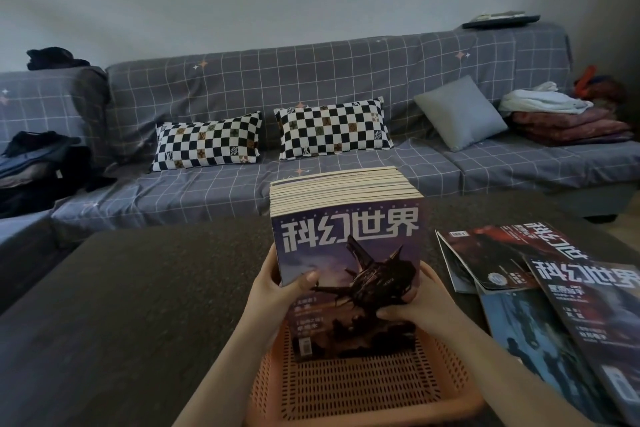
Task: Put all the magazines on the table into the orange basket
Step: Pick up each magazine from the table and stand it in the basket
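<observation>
Both hands grip a thick stack [346,204] of magazines standing upright in the orange basket [360,388], its lower edge down inside the mesh. The left hand [277,291] clasps the stack's left edge, thumb pressed on the front cover and the other fingers [272,258] wrapped behind. The right hand [420,308] holds the right edge, its fingers [391,314] curled over the lower part of the cover. The cover faces the camera with its title upside down. Several loose magazines [540,291] lie overlapping on the dark bench [138,305], just right of the basket, untouched by either hand. A grey checked sofa [311,87] stands behind.
</observation>
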